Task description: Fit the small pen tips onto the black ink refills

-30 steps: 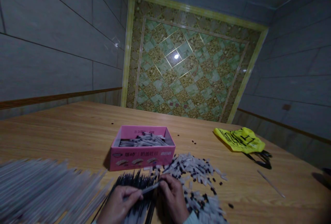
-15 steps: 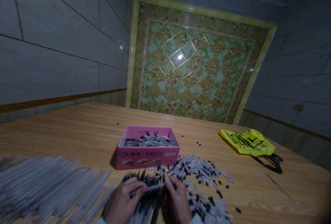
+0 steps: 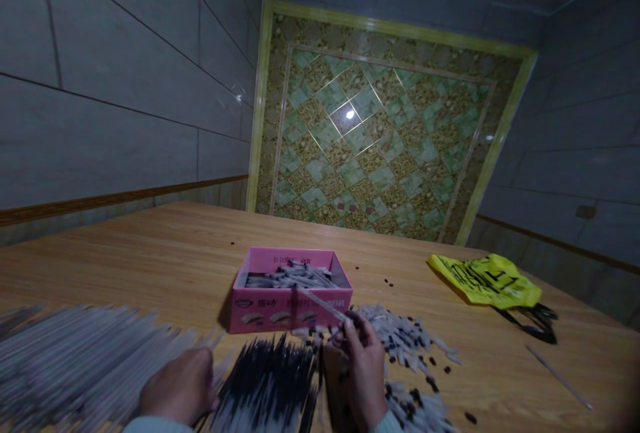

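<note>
My right hand (image 3: 364, 363) is closed around one end of a slim pen (image 3: 323, 301), whose other end points up and left, in front of the pink box (image 3: 293, 311). In that box lies a heap of similar pens (image 3: 295, 276). My left hand (image 3: 177, 386) is low between the pile of clear pen barrels (image 3: 85, 360) and the bundle of dark-tipped pen refills (image 3: 273, 373). Its fingers are curled under, so whatever they grip is hidden. Right of my right hand lie small clear and black pen parts (image 3: 407, 336), in loose heaps.
A yellow plastic bag (image 3: 487, 280) with black print lies at the right, beside a black strap (image 3: 530, 323). A single thin stick (image 3: 560, 376) lies near the right edge. Several small black bits are scattered over the wooden table (image 3: 170, 246). Tiled walls stand around it.
My hands have parted. The right hand has moved up and forward towards the box with the pen. The left hand has let go of the pen and moved left and down, beside the refills.
</note>
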`<state>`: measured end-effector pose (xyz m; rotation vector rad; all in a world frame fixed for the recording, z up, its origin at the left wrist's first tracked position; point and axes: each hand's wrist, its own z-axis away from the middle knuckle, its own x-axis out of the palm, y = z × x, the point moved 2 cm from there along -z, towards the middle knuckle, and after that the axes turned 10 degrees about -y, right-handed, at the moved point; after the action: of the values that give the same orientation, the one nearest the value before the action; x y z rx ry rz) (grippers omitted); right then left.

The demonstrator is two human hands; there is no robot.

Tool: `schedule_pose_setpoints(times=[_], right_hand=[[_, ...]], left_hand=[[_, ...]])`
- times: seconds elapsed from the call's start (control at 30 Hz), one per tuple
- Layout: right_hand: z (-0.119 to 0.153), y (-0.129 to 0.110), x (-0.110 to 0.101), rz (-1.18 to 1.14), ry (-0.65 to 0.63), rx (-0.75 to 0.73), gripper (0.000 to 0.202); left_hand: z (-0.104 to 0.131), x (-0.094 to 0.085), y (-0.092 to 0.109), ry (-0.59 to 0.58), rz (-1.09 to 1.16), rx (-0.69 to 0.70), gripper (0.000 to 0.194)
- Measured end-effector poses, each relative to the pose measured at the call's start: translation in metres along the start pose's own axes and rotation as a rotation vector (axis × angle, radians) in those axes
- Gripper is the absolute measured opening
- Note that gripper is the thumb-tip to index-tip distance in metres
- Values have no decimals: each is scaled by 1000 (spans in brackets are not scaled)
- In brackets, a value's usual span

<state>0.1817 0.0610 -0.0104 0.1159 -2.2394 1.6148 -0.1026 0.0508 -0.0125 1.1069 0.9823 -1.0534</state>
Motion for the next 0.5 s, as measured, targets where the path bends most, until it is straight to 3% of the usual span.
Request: schedule_pose_setpoints(times=[0.27, 0.4, 0.5], right_hand=[[-70, -11, 30, 82, -189, 72, 47], [-63, -10, 29, 259, -249, 85, 52], [-44, -3, 17, 468, -274, 82, 40]], left_hand=[[-2, 5, 0, -48, -62, 20, 21], [-5, 12, -1, -73, -52, 43, 21], [-5, 9, -2, -33, 4, 35, 19]])
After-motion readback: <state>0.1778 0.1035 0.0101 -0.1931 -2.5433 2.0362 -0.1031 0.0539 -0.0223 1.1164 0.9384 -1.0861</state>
